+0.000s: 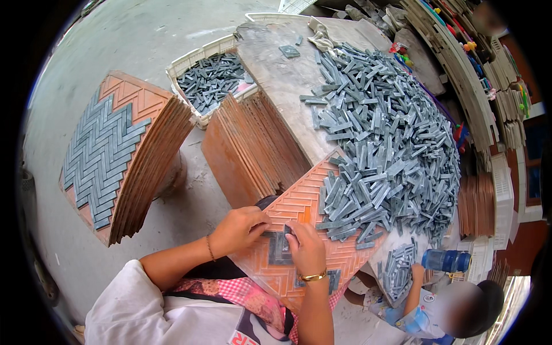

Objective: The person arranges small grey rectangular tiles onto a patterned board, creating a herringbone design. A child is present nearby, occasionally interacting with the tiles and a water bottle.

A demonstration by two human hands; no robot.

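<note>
An orange mould board (339, 253) with raised herringbone ridges lies tilted in front of me. A small group of grey stone tile strips (279, 253) sits in its grooves, and a few more lie near its lower edge. My right hand (308, 248), with a gold bangle at the wrist, pinches a dark grey tile strip at the top of that group. Just to its left, my left hand (237, 231) has its fingers bent together at the board's surface; what they hold, if anything, is hidden. A big heap of loose tile strips (385, 144) covers the board's far side.
A stack of boards (152, 167), its top one mostly filled with grey strips, stands at the left. More brown boards (247, 155) stand on edge beside a white crate (198, 118) of strips. At the lower right, a child (414, 310) reaches toward strips near a blue bottle (445, 260).
</note>
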